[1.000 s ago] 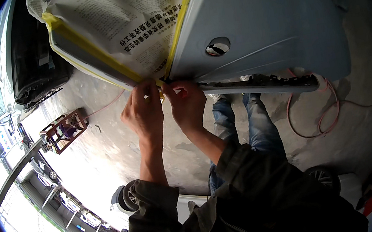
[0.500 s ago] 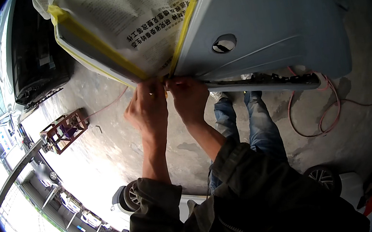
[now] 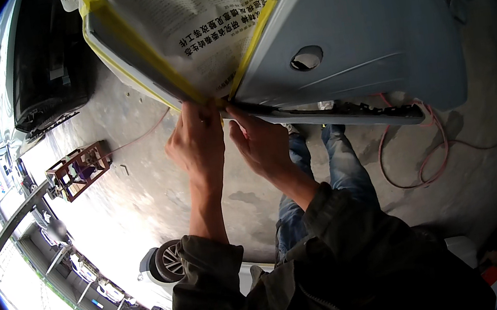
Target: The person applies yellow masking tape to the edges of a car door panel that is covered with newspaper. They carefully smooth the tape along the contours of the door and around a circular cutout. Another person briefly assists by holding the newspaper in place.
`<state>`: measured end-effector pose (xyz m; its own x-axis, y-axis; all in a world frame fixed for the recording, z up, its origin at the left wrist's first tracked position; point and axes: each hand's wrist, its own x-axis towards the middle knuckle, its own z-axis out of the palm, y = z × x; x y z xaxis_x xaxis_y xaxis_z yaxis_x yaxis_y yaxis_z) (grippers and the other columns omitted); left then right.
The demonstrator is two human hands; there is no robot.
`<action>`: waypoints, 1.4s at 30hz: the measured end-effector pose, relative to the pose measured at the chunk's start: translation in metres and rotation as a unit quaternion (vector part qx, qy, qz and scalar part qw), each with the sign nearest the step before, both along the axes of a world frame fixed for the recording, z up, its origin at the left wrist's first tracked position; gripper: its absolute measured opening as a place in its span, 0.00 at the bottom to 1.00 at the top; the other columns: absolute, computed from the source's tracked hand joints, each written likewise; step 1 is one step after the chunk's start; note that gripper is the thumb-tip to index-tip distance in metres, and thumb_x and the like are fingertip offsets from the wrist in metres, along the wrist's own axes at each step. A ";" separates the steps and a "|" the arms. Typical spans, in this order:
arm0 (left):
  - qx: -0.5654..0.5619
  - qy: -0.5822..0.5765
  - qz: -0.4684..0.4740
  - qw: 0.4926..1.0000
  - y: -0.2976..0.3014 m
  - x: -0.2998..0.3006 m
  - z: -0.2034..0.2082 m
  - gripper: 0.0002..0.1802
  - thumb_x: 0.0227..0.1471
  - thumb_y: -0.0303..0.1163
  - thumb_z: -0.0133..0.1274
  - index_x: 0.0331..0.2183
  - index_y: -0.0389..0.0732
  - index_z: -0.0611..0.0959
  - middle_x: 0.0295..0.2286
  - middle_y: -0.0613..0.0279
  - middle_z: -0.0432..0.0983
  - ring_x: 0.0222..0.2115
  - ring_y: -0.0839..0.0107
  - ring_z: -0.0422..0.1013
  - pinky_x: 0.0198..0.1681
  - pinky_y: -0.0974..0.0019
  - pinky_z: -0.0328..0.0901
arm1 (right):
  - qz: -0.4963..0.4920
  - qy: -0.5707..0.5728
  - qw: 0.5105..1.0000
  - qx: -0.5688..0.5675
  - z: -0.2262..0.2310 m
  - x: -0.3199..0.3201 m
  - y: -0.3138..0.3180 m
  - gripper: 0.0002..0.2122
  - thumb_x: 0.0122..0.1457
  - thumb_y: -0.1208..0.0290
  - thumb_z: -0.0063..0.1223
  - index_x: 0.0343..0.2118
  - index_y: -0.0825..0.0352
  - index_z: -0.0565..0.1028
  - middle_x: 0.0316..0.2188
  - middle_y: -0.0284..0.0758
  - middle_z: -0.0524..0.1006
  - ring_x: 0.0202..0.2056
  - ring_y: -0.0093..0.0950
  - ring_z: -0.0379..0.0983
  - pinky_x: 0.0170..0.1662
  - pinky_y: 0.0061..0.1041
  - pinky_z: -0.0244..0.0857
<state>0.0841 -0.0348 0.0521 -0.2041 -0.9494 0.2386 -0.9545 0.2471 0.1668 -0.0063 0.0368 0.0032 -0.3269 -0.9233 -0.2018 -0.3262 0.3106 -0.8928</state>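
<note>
A: Position of the left hand (image 3: 197, 143)?

B: Raised to the lower edge of the grey body panel (image 3: 370, 32), fingers pinched on the yellow masking tape (image 3: 142, 62) where two strips meet. That grip presses the tape down along the newspaper masking (image 3: 206, 22).

A: And the right hand (image 3: 263, 147)?

B: Just beside it, fingertips touching the same junction under the panel edge; whether it grips the tape I cannot tell. A pink hose (image 3: 424, 157) lies on the concrete floor (image 3: 140, 188), clear of the work.

Grey concrete floor (image 3: 140, 188) (daylit); dark car (image 3: 42, 63) at left.
</note>
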 end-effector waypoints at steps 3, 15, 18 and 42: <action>-0.001 0.006 0.004 1.000 -0.001 -0.004 0.003 0.17 0.49 0.36 0.67 0.23 0.47 0.73 0.17 0.66 0.74 0.15 0.61 0.71 0.18 0.61 0.62 | 0.034 0.087 0.994 -0.049 -0.006 -0.006 -0.001 0.13 0.59 0.69 0.56 0.47 0.58 0.80 0.32 0.37 0.82 0.31 0.36 0.80 0.36 0.33 0.74; 0.112 0.327 0.178 0.921 0.028 0.009 0.017 0.14 0.53 0.31 0.65 0.23 0.40 0.76 0.17 0.67 0.74 0.17 0.78 0.68 0.23 0.74 0.62 | 0.030 -0.295 0.954 -0.035 0.004 -0.039 0.031 0.09 0.68 0.69 0.48 0.42 0.66 0.79 0.43 0.37 0.79 0.41 0.26 0.76 0.42 0.25 0.69; 0.172 0.455 0.247 0.838 0.045 0.005 0.020 0.17 0.58 0.34 0.61 0.23 0.38 0.76 0.19 0.68 0.74 0.20 0.82 0.68 0.25 0.78 0.62 | 0.117 -0.582 0.803 0.053 0.023 -0.047 0.032 0.12 0.69 0.67 0.44 0.40 0.70 0.77 0.38 0.32 0.79 0.39 0.23 0.73 0.47 0.22 0.65; 0.056 0.157 0.074 0.983 0.018 -0.003 0.008 0.05 0.50 0.29 0.65 0.30 0.38 0.87 0.27 0.65 0.81 0.24 0.75 0.75 0.27 0.71 0.70 | 0.114 0.009 0.993 0.001 -0.006 -0.077 0.017 0.09 0.62 0.64 0.56 0.31 0.65 0.79 0.20 0.41 0.78 0.24 0.43 0.78 0.28 0.41 0.70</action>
<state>0.0809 -0.0168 0.0600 0.0051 -0.9872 0.1593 -0.8761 0.0724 0.4766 -0.0836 0.0540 -0.0032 -0.1127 -0.9731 -0.2008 -0.4035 0.2295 -0.8857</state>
